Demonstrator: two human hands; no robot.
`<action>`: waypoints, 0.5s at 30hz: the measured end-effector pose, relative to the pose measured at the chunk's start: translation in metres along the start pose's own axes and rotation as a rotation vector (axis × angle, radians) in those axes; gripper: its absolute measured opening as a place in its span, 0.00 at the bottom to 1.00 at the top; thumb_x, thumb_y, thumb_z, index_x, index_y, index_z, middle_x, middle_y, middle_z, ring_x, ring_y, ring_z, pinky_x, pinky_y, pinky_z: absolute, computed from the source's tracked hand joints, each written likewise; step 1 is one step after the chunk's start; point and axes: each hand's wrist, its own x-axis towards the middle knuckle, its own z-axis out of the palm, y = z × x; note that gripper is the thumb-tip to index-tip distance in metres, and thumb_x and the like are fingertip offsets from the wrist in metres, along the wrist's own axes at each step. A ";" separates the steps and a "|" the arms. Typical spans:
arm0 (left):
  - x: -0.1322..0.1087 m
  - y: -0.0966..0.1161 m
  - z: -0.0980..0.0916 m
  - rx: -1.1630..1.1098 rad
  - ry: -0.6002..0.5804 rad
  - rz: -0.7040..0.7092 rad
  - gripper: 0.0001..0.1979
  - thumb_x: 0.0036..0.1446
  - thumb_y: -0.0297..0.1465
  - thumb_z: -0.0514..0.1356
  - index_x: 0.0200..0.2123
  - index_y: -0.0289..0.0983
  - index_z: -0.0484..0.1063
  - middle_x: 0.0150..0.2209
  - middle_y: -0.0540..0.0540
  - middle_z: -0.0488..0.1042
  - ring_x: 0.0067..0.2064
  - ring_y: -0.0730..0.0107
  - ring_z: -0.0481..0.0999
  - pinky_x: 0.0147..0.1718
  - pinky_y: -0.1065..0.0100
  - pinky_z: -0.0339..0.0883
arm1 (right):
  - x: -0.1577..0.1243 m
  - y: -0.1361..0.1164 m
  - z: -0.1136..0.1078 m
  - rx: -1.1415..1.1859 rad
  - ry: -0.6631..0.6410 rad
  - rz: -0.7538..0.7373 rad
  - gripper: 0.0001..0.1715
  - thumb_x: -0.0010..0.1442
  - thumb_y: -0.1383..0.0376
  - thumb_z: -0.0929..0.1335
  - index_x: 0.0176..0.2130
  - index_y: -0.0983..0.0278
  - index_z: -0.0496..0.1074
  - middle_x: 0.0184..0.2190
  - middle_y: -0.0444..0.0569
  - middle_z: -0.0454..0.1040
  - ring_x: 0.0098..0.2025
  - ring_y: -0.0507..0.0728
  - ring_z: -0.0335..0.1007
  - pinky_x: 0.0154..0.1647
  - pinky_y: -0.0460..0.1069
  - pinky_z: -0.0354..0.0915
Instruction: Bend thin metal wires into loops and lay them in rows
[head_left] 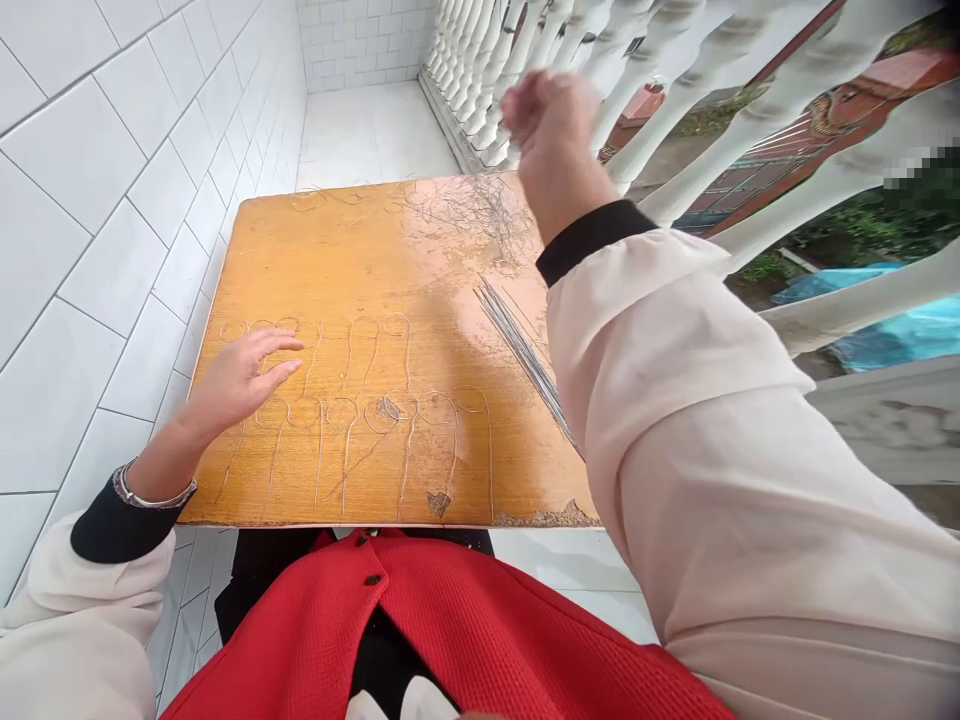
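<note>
My left hand [244,380] is over the left side of the wooden table [322,250], fingers apart and nothing held, beside two rows of thin wires bent into loops with long tails [409,460]. My right hand [551,115] is raised beyond the table's far right corner, blurred, its fingers curled; whether it holds anything is hidden. A bundle of straight grey wires [525,355] lies at the table's right, partly behind my right sleeve. Tangled thin wire pieces [487,215] are spread at the far right of the tabletop.
White tiled wall [105,200] runs along the left. A white balustrade [705,120] stands close on the right, with a blue sheet [877,310] and greenery beyond it. The table's near edge has chipped patches [562,515], close to my red garment [420,620].
</note>
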 end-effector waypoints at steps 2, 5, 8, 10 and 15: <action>0.000 -0.001 0.002 -0.003 -0.015 0.006 0.18 0.63 0.43 0.59 0.48 0.40 0.79 0.57 0.40 0.79 0.60 0.54 0.76 0.62 0.49 0.67 | -0.003 0.003 0.003 0.063 -0.018 0.064 0.21 0.75 0.76 0.52 0.37 0.65 0.67 0.26 0.41 0.76 0.29 0.41 0.75 0.43 0.40 0.71; -0.001 -0.002 0.005 0.003 -0.048 0.002 0.19 0.63 0.44 0.59 0.49 0.39 0.79 0.59 0.40 0.77 0.61 0.54 0.76 0.63 0.48 0.67 | 0.000 0.000 0.014 0.265 -0.052 -0.030 0.20 0.77 0.71 0.50 0.52 0.69 0.65 0.57 0.52 0.77 0.40 0.38 0.78 0.50 0.37 0.69; -0.003 -0.001 0.005 -0.002 -0.067 -0.030 0.20 0.63 0.45 0.58 0.49 0.38 0.79 0.59 0.39 0.77 0.61 0.53 0.75 0.63 0.48 0.67 | 0.006 -0.005 0.024 0.343 -0.112 -0.155 0.26 0.77 0.71 0.44 0.67 0.72 0.51 0.72 0.53 0.60 0.49 0.35 0.76 0.55 0.36 0.66; -0.005 -0.001 0.004 -0.002 -0.076 -0.049 0.21 0.63 0.45 0.58 0.49 0.37 0.79 0.58 0.38 0.77 0.61 0.52 0.76 0.63 0.47 0.67 | 0.006 -0.002 0.028 0.130 -0.163 -0.104 0.25 0.78 0.71 0.46 0.67 0.70 0.52 0.71 0.49 0.62 0.54 0.36 0.74 0.59 0.38 0.64; -0.005 -0.003 0.005 -0.013 -0.102 -0.050 0.23 0.63 0.46 0.56 0.49 0.36 0.79 0.59 0.37 0.77 0.61 0.51 0.75 0.63 0.48 0.67 | 0.006 0.009 0.022 -0.039 -0.314 0.031 0.18 0.77 0.69 0.54 0.57 0.70 0.66 0.62 0.55 0.74 0.46 0.44 0.80 0.60 0.47 0.66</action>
